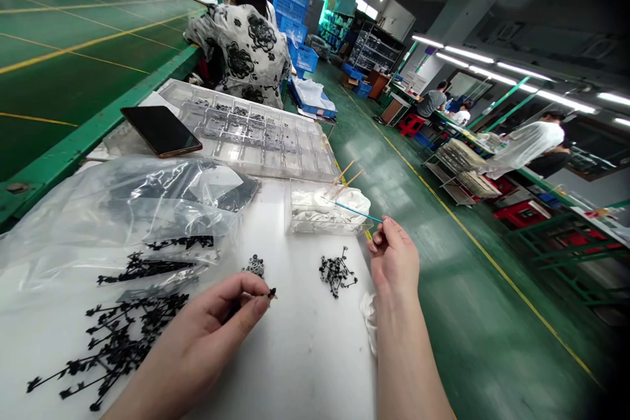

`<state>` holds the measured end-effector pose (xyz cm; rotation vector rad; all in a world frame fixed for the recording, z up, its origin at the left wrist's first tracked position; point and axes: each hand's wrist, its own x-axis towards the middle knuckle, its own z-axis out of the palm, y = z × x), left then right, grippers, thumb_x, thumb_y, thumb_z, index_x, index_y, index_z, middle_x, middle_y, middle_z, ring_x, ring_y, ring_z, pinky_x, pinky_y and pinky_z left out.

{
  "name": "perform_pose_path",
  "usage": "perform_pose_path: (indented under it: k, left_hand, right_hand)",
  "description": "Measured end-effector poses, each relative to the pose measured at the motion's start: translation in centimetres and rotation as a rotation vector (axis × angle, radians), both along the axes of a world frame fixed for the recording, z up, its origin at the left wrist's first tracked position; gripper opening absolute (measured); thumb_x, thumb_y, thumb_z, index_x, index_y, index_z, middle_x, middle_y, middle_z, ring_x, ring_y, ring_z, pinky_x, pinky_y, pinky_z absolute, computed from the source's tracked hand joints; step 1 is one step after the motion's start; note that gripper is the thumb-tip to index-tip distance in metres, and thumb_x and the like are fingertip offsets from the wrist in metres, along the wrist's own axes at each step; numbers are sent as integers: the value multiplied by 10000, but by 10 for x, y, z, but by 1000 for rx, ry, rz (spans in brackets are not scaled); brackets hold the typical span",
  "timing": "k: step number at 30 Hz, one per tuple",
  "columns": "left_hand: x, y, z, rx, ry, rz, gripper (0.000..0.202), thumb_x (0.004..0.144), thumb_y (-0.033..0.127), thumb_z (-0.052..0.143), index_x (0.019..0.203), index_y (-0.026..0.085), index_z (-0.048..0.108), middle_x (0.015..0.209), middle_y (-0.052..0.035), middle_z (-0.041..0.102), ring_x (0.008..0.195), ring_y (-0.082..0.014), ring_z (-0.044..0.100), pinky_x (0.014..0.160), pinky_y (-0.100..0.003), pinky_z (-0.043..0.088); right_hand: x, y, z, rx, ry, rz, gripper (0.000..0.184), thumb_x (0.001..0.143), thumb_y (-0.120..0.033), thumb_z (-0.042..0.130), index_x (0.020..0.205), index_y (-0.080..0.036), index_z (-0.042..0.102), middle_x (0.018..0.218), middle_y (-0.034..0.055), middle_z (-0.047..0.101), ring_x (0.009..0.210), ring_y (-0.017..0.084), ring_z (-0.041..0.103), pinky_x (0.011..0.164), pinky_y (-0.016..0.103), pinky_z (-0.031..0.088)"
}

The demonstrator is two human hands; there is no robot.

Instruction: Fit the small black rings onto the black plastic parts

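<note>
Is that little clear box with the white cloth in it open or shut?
Open: the clear plastic box shows no lid, white cloth bulges above its rim, and wooden sticks poke out past its edge.

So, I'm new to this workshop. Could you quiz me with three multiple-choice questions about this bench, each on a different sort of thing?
1. Where is the phone?
A) On the floor
B) Beside the clear tray
C) In a blue crate

2. What colour is the thin stick in the right hand?
A) Blue
B) Red
C) Yellow

3. What is the left hand doing?
A) Lying flat and empty
B) Holding the phone
C) Pinching a small black part

Answers:
1. B, the phone lies on the bench next to the tray.
2. A, the stick's shaft shows blue.
3. C, the fingertips hold the part together.
</note>
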<state>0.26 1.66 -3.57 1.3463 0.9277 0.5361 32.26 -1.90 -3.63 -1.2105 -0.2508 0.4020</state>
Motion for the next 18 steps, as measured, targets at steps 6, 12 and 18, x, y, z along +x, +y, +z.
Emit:
perform_pose_path:
  k: [6, 12, 18]
  left_hand:
    - [-4, 8, -4, 126, -45, -43, 339, 1003, 577, 688, 882, 264, 731, 1011, -58, 661, 1037, -284, 590, 777, -308, 469]
    - [-5, 1, -7, 35, -81, 77, 321, 971, 601, 727, 999, 283, 757, 933, -18, 653, 793, -193, 539, 692, -274, 440]
    - [-5, 1, -8, -24, -181, 161, 278, 974, 567, 757, 1025, 294, 754, 804, 22, 609, 645, -133, 445, 571, -225, 389]
  right_hand:
    - [0, -1, 0, 18, 28, 21, 501, 541, -355, 1019, 892, -155, 722, 723, -40, 621, 570, 66, 466, 450, 186, 360]
    - [-5, -6, 11, 105, 66, 84, 537, 552, -362, 1048, 949, -182, 735, 780, -51, 614, 611, 67, 489, 483, 194, 399]
    - [-33, -8, 18, 214, 49, 278, 405, 650, -360, 1040, 931, -230, 778, 884, -25, 666, 667, 82, 535, 519, 215, 443]
